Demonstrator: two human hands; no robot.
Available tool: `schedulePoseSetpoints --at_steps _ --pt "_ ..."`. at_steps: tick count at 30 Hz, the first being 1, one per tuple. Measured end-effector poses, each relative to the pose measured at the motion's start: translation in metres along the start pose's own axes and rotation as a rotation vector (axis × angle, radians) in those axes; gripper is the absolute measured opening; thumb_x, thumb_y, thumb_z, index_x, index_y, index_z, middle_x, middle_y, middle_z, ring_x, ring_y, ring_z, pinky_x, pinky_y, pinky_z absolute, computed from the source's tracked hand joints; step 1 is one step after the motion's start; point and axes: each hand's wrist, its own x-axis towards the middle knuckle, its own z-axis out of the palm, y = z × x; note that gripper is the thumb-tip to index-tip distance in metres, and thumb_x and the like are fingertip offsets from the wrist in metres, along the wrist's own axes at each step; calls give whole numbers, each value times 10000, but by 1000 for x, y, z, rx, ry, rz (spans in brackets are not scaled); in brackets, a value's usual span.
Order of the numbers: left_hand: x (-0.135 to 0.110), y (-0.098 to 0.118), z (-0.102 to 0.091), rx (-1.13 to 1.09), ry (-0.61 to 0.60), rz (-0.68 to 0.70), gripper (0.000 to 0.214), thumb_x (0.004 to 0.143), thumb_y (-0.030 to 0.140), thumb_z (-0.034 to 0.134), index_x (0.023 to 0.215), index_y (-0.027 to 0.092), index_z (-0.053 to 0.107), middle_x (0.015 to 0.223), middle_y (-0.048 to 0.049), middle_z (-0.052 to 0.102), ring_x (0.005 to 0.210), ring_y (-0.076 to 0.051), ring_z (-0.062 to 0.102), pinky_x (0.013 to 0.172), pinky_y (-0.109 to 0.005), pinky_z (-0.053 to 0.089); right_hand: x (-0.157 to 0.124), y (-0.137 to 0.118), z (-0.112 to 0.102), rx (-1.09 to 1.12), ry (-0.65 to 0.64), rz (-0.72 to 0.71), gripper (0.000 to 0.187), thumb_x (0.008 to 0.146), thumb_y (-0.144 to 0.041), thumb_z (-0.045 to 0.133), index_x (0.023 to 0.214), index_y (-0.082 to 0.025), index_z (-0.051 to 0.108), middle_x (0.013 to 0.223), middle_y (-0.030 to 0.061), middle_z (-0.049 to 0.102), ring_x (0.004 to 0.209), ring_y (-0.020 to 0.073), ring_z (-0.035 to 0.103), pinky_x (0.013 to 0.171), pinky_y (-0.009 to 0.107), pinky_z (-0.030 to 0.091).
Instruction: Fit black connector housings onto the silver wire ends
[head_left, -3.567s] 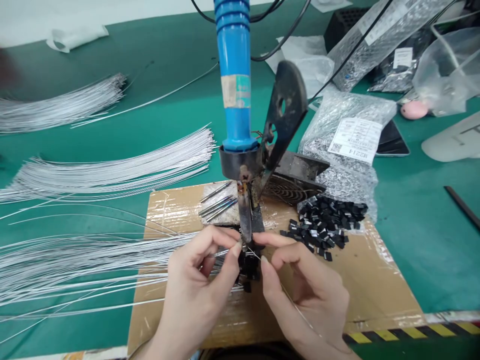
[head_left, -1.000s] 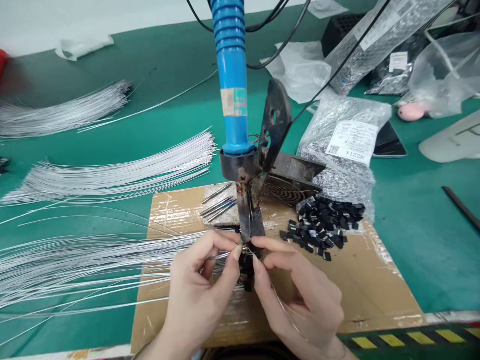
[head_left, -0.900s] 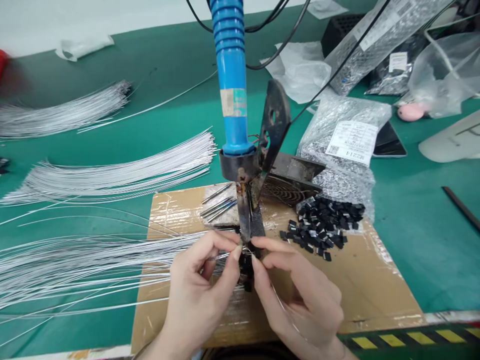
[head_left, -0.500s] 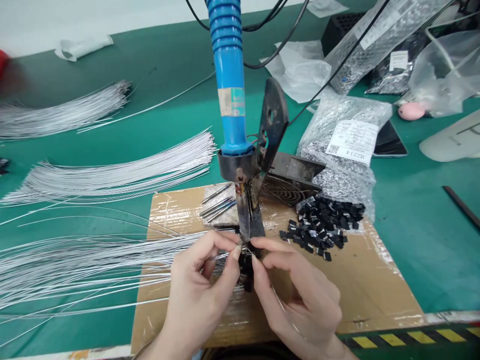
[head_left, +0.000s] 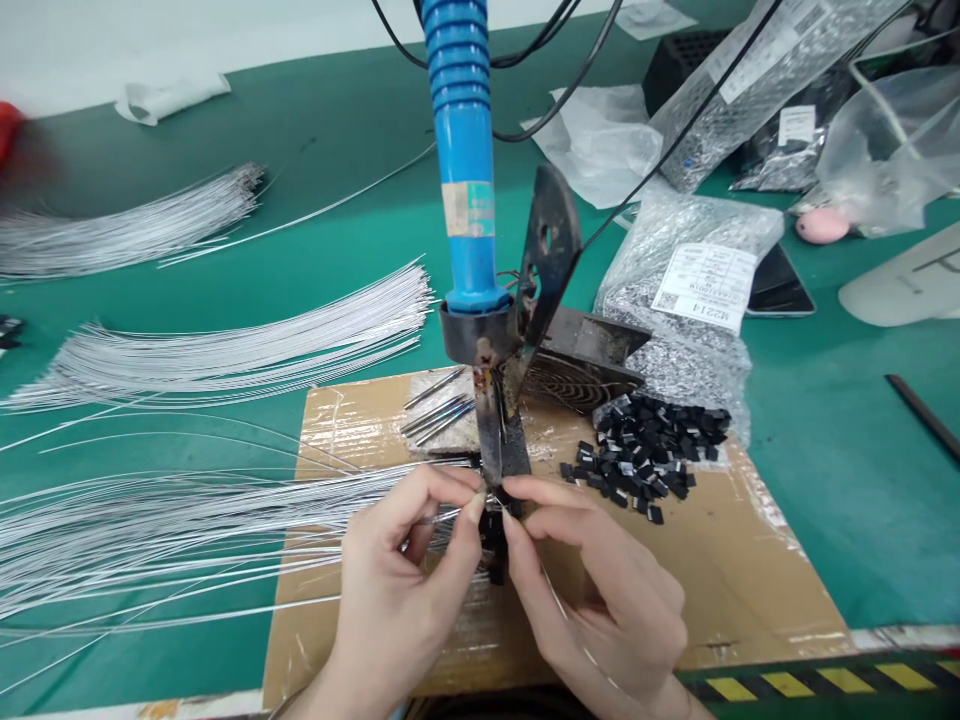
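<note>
Left hand [head_left: 397,590] pinching wire [head_left: 444,514], right hand [head_left: 600,600] pinching strand [head_left: 553,597], at iron tip [head_left: 489,455]

The right hand [head_left: 600,600] has closed in on the soldering iron tip [head_left: 489,470]. 3.6 s ago its forefinger stood off to the right of the tip, with an open gap between it and the thumb. Now its fingertips [head_left: 507,516] pinch together just below and right of the tip, almost touching the left hand [head_left: 405,580] forefinger on the tip's other side. The thin strand [head_left: 562,612], earlier bare from the tip down to the right, is now covered near the tip by the right fingers.
</note>
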Motion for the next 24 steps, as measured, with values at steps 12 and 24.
schedulePoseSetpoints --at_steps 12,24 --pt "-1 -3 -1 8 -23 -25 135 958 163 693 847 237 714 911 10 761 849 -146 722 747 -196 553 1 1 1 20 19 -9 225 843 91 706 897 -128 699 922 114 812 859 155 800 878 232 646" --pt "0 -1 -1 59 -22 4 135 949 162 694 840 238 717 921 -8 767 865 -172 739 716 -220 568 1 1 1 19 19 -7 245 840 84 705 906 -151 695 918 110 813 845 176 802 838 271 666"
